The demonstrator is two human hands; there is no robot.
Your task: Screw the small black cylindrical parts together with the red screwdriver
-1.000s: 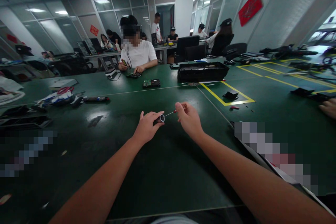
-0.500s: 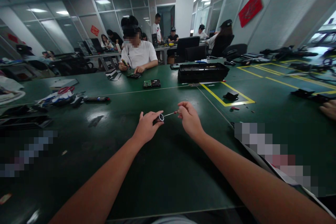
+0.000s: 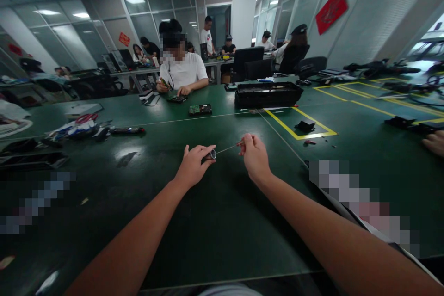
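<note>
My left hand (image 3: 192, 164) is closed around a short dark cylinder (image 3: 211, 154) with a silvery ring at its open end, which faces right. Much of the cylinder is covered by my fingers. Between the fingertips of my right hand (image 3: 255, 153) is a thin metal screwdriver (image 3: 228, 149) with a small reddish handle. Its shaft slants down to the left, and the tip is at the ringed end of the cylinder. Whether the tip touches or enters it, I cannot tell. Both hands are above the green table top (image 3: 208, 236).
A circuit board (image 3: 200, 109) and a long black housing (image 3: 268, 95) lie farther back. Left are a dark pen-like tool (image 3: 127, 131) and a cluttered pile. A small black part (image 3: 305, 126) sits inside yellow tape. Across the table a co-worker (image 3: 183, 69) handles a device.
My right hand has moved slightly right, drawing the screwdriver's handle away from the cylinder and a little upward. My left hand has barely moved.
</note>
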